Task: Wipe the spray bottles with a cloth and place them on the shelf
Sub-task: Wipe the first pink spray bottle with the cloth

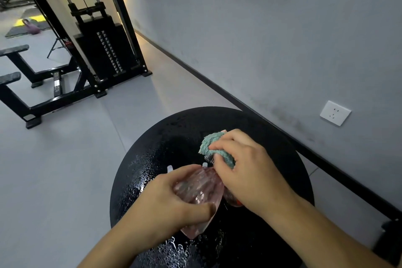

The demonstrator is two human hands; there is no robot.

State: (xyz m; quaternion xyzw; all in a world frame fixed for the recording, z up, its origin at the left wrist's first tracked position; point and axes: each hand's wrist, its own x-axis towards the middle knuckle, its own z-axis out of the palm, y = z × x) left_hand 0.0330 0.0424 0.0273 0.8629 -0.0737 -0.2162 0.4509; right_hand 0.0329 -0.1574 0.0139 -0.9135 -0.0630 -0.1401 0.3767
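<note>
Head view, looking down past both forearms. Grey wall (272, 28) and grey floor (65, 169) around; black cable machine (102, 50) far off to the left, white socket (335, 113) low on the wall, all well apart from the work.

Round black table (152, 148), wet and beaded with droplets, carrying everything; work centred toward its near edge, probably so drips fall on the tabletop.

Pink translucent spray bottle (201, 187) tilted above the table's middle, raised off the surface, likely to expose its upper end to the cloth.

Left hand (165, 200) wrapped round the bottle's body, fingers curled firmly, steadying it.

Right hand (245, 172) bunched round the teal cloth (214, 143), pressing it against the bottle's top near the far edge; nozzle hidden beneath.

Shelf not visible; placing judged not yet begun.
</note>
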